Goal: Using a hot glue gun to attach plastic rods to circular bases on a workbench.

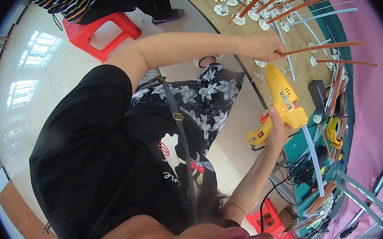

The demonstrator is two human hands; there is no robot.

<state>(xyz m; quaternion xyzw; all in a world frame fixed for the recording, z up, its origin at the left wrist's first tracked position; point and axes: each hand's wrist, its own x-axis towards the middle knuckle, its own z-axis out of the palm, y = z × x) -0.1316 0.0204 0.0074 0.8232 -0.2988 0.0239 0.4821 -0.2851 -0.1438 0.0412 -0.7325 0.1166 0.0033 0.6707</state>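
Note:
My left hand (265,47) is closed, its fingertips pinching the end of a thin brown strip (326,47). My right hand (278,128) is wrapped round the handle of a yellow glue gun (282,93). The gun's nozzle points up toward my left fingertips, close below them; whether it touches anything there I cannot tell. A long translucent glue stick (314,159) juts out of the gun's back end. Partly hidden below my left hand is a small white disc (260,63) on the brown tabletop (303,71).
Several white discs with brown and pale strips standing on them (238,19) crowd the table's far part. A black box (318,95), a yellow tape dispenser (334,133) and tangled black cables (298,169) lie along the right. Beside the table are a red stool (102,34) and another person's leg (156,6).

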